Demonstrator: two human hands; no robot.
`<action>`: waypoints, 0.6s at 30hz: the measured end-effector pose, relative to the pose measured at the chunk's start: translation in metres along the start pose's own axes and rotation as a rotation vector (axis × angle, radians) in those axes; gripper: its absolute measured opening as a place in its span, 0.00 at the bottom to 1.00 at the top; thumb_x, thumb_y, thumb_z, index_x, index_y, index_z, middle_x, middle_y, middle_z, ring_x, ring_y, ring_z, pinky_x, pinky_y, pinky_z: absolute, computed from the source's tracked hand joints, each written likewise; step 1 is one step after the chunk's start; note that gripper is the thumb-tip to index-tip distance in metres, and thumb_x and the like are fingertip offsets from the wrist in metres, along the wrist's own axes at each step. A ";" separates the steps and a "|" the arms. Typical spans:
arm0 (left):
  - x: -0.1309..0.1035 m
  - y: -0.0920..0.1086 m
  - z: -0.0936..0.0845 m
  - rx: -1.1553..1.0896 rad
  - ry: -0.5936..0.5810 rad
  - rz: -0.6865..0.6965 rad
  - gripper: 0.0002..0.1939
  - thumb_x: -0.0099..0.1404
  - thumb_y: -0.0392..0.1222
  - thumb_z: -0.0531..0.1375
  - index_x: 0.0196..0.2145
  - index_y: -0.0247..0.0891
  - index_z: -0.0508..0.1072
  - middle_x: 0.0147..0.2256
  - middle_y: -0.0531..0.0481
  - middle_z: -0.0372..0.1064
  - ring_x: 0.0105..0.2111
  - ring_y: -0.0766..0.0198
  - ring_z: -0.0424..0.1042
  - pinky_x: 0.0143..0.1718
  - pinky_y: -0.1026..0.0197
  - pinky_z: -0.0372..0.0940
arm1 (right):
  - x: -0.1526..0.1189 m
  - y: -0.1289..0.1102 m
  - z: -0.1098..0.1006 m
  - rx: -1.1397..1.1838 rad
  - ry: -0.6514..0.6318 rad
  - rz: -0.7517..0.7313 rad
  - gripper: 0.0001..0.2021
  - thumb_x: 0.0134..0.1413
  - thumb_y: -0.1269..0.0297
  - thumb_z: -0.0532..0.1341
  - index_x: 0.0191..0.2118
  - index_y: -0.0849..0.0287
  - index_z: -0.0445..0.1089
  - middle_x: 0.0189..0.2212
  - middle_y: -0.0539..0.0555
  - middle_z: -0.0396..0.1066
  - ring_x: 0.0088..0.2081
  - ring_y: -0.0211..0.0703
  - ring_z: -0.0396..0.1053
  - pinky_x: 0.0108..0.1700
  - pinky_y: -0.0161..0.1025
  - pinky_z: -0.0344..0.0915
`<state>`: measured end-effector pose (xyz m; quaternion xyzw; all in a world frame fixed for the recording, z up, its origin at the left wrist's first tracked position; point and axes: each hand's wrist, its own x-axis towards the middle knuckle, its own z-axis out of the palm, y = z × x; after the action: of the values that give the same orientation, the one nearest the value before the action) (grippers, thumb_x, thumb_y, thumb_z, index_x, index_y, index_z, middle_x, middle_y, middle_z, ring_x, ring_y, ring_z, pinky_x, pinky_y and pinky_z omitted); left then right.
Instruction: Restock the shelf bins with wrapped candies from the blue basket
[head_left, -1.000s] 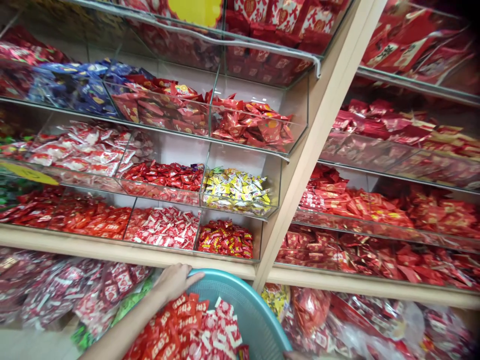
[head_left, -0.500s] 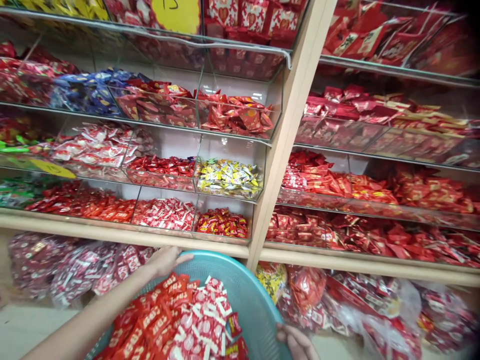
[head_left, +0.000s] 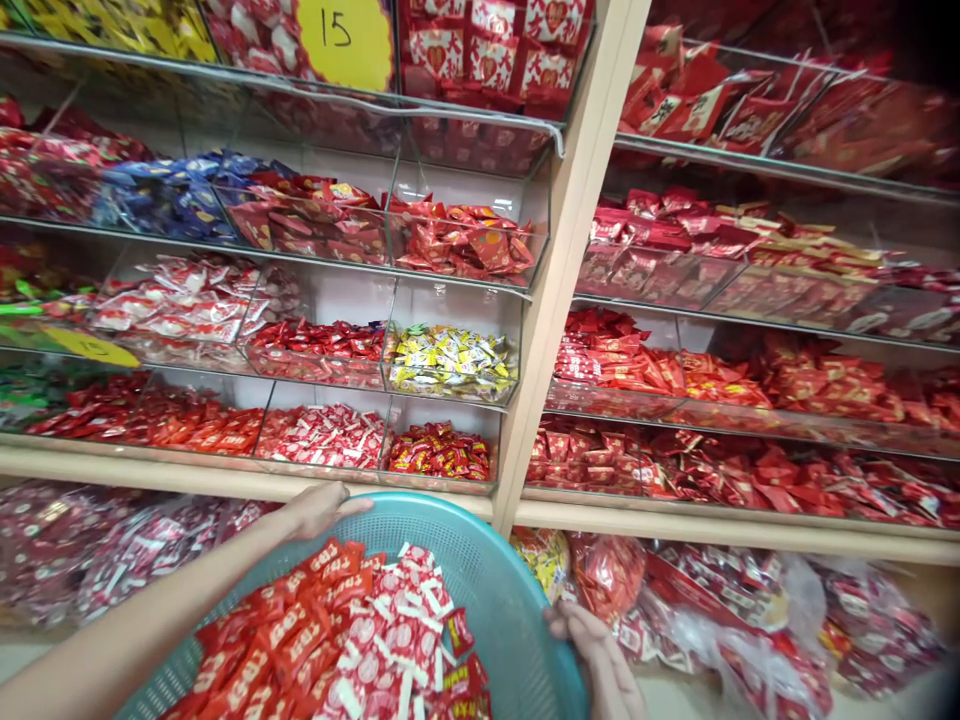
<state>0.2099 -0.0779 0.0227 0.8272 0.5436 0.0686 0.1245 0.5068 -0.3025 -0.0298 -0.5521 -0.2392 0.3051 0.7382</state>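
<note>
A teal plastic basket (head_left: 499,570) with perforated walls fills the lower middle of the head view, tilted toward me. My left hand (head_left: 321,508) is closed over its far left rim, the thumb or a finger lying along the edge. On the right, my right hand (head_left: 596,650) grips the rim with bent fingers. Inside lie orange-red wrapped candies (head_left: 281,635) on the left, red-and-white wrapped candies (head_left: 397,635) in the middle, and a few dark red ones with yellow print (head_left: 466,680) at the right. The basket's near side is cut off by the frame.
Shelves with clear compartments of wrapped candy stand ahead, including a red-and-yellow candy bin (head_left: 439,450) and a red-and-white candy bin (head_left: 322,435). A wooden upright (head_left: 551,320) divides the shelving. Plastic bags of candy (head_left: 742,610) lie beneath the bottom ledge (head_left: 675,530). A yellow sign (head_left: 345,40) reads 15.
In the picture, the basket and both hands have shifted slightly, the left hand a little to the left. The shelves sit slightly further left as the view turns. Both hands keep their hold.
</note>
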 end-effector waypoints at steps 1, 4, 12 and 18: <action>0.001 -0.003 -0.001 -0.004 -0.006 -0.010 0.29 0.56 0.67 0.45 0.19 0.39 0.65 0.25 0.48 0.69 0.31 0.54 0.70 0.30 0.60 0.58 | 0.002 0.000 0.003 0.004 -0.004 0.007 0.15 0.46 0.53 0.62 0.35 0.60 0.73 0.28 0.52 0.75 0.38 0.48 0.73 0.43 0.39 0.68; 0.000 -0.015 -0.005 -0.010 -0.020 -0.044 0.28 0.56 0.67 0.46 0.18 0.39 0.64 0.25 0.47 0.70 0.31 0.54 0.70 0.31 0.59 0.58 | 0.004 -0.001 0.013 -0.046 -0.051 -0.030 0.18 0.45 0.50 0.62 0.34 0.61 0.74 0.27 0.53 0.75 0.37 0.49 0.73 0.42 0.40 0.68; -0.018 -0.057 0.002 -0.017 -0.009 -0.110 0.30 0.57 0.67 0.44 0.20 0.39 0.69 0.22 0.52 0.69 0.30 0.54 0.71 0.33 0.60 0.60 | -0.002 0.008 0.062 -0.083 -0.146 -0.124 0.20 0.43 0.46 0.62 0.30 0.60 0.74 0.24 0.53 0.73 0.32 0.45 0.71 0.38 0.38 0.67; -0.021 -0.089 0.025 -0.067 0.068 -0.197 0.24 0.57 0.64 0.47 0.29 0.43 0.72 0.33 0.47 0.75 0.40 0.48 0.72 0.41 0.57 0.62 | 0.005 0.027 0.084 -0.136 -0.192 -0.158 0.21 0.41 0.43 0.63 0.27 0.60 0.74 0.21 0.53 0.72 0.28 0.44 0.69 0.34 0.37 0.67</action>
<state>0.1292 -0.0669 -0.0259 0.7623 0.6237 0.1020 0.1395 0.4475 -0.2373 -0.0322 -0.5483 -0.3717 0.2806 0.6946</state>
